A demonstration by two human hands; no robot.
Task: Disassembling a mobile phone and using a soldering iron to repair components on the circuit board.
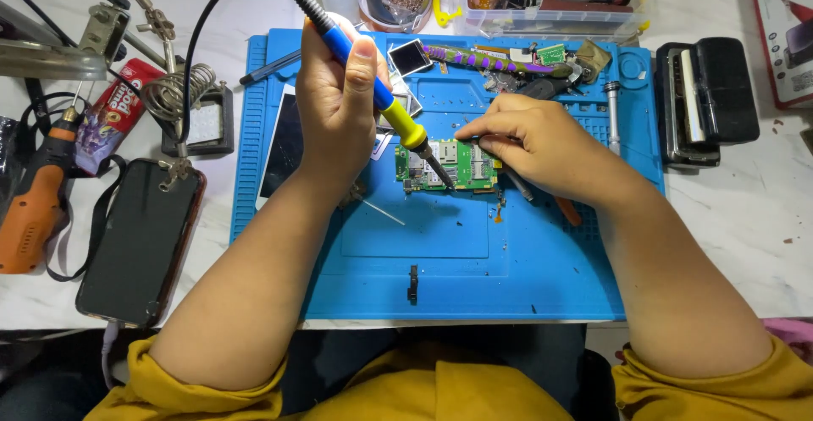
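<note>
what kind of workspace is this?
Most likely a phone or small-electronics repair bench: the left hand holds a soldering iron to a green circuit board on a blue work mat, the right hand steadying it.

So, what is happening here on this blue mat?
A person in yellow sleeves works on a small green circuit board lying on a blue silicone work mat. The left hand holds a blue and yellow soldering iron, its tip on the board. The right hand steadies the board's right edge. A black phone lies off the mat on the left.
</note>
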